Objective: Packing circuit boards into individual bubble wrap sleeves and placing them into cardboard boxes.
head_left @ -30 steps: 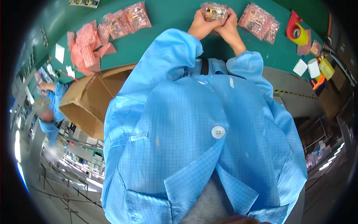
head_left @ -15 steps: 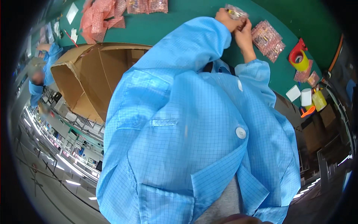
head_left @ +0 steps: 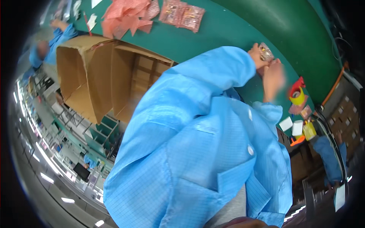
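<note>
My left hand (head_left: 257, 56) is closed round a small pack (head_left: 265, 52) in clear pinkish bubble wrap, with shiny parts inside. My right hand (head_left: 272, 80) is just below it, partly smeared, and its fingertips are hard to make out. Pink bubble wrap (head_left: 276, 61) shows around the right fingers, most of it covered by the hand. Whether that hand grips it or only lies over it, I cannot tell. Both hands are over the green tabletop (head_left: 228, 36).
Two wrapped packs (head_left: 181, 15) and a heap of loose pink bubble wrap (head_left: 127, 17) lie at the far left. An open cardboard box (head_left: 87, 76) stands left of my arm. Rightward are a yellow-and-red tape dispenser (head_left: 297, 94), white pieces (head_left: 286, 124) and an orange-handled tool (head_left: 297, 141). Other people work nearby.
The whole view has shifted, with the table contents lower in the picture. My right hand has left the held pack's edge and now covers the wrapped stack that lay beside my hands.
</note>
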`<state>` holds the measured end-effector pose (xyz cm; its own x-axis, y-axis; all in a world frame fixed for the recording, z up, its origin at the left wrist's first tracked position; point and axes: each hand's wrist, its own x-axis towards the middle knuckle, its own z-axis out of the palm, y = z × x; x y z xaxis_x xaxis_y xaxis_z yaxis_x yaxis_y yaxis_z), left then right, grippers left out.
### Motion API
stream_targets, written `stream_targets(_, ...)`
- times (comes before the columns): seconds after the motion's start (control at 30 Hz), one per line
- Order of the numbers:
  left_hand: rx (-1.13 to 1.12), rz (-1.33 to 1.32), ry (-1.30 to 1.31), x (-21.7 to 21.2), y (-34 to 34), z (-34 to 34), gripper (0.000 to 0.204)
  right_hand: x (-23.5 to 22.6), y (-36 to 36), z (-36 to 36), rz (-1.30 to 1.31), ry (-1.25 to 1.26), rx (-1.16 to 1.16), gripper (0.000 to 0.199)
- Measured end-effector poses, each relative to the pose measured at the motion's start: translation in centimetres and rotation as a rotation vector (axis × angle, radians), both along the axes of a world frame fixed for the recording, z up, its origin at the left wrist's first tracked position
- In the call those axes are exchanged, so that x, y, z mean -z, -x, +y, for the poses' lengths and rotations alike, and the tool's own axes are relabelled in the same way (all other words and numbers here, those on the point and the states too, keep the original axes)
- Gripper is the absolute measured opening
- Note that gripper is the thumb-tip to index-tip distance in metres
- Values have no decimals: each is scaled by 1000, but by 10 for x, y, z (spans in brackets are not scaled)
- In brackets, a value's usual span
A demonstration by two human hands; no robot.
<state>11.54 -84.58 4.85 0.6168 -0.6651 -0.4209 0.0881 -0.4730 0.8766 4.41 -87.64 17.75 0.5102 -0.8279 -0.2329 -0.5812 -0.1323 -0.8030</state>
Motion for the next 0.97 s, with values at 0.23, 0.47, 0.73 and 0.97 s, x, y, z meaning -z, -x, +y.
stream_targets(0.23,7,-180,291,-56,-85,83,40,35,-54,24,-293,-156,-3,43)
stream_targets(0.47,-451,-899,-162,-82,-279,198,87,95,-200,85,-175,-587,-9,59)
stream_targets(0.73,174,58,-321,7,-338,215,83,105,-264,119,-302,-963,-107,52)
stream_targets(0.97,-3,624,414,-20,-277,243,85,37,-208,106,-386,-1028,-376,62)
